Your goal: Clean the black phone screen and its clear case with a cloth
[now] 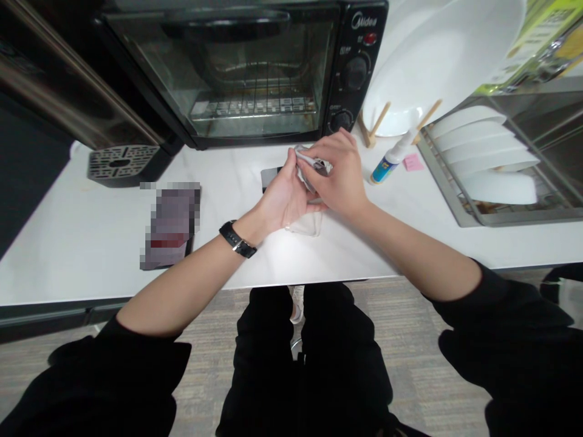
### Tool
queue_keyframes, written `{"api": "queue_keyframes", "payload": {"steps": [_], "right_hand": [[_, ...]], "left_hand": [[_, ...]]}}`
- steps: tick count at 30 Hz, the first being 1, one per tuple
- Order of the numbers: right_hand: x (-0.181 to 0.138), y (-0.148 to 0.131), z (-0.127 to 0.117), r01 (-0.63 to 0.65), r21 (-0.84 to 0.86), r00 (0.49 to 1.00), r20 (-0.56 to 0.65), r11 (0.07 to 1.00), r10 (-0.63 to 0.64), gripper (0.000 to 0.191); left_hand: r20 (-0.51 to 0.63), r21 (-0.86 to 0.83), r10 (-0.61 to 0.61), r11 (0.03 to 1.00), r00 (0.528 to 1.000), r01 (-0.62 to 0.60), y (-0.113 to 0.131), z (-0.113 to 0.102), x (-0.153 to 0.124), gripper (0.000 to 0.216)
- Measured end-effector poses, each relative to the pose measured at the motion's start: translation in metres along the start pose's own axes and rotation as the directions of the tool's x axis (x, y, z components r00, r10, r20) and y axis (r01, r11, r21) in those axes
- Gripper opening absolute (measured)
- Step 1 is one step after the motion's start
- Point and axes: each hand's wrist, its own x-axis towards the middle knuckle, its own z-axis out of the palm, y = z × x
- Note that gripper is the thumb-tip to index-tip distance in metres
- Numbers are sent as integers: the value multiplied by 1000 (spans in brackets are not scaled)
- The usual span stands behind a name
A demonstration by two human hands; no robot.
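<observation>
My left hand [283,197] and my right hand [339,173] meet above the white counter, in front of the toaster oven. Between them is a small grey, shiny thing [302,159] with a pale strip on it; the fingers cover most of it, and its kind cannot be made out. Fingers of my right hand pinch it from above while my left hand cups it from the left. Under my hands lies a clear, soft-looking piece [304,227], partly hidden. A flat grey and black thing [269,177] shows behind my left hand.
A black toaster oven [218,73] stands at the back. To the right are a small spray bottle [386,165], a pink note [413,162], a large white plate [437,60] on a wooden stand and a rack of white dishes [483,145]. A blurred-out flat device [170,224] lies left.
</observation>
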Motion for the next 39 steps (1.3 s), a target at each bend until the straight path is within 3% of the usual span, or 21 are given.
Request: {"api": "queue_keyframes", "payload": {"steps": [6,11,14,17,22,26,34,39], "right_hand": [[-1,-4,4,101,165,988,95,981,-118,16],[-4,-14,8,200,365,937,200,909,-287,24],[-6,-17,9,200,360,931,219,911,-292,18],[-7,-17,8,191,240,939,236,952,-248,17],[-8,-15,9,128,-1,973,196,992,-125,20],[-6,-11,8,56,-81,992,116,995,-46,17],[-1,-4,2,-109,-96,994,-13,989,109,26],[-3,-6,3,-104,-15,994,-16,994,104,29]], "left_hand": [[-12,-109,181,977,983,-181,11,4,-6,62],[-90,-67,319,943,944,-325,22,-7,-10,70],[-198,-61,428,893,882,-446,27,-14,-13,74],[-243,-23,479,867,843,-499,31,-15,-18,73],[-225,-4,468,876,854,-481,34,-10,-20,74],[-141,-30,379,922,914,-387,30,-4,-15,71],[22,7,102,995,995,-102,5,2,-7,60],[-2,51,-5,999,1000,5,3,2,-5,63]]}}
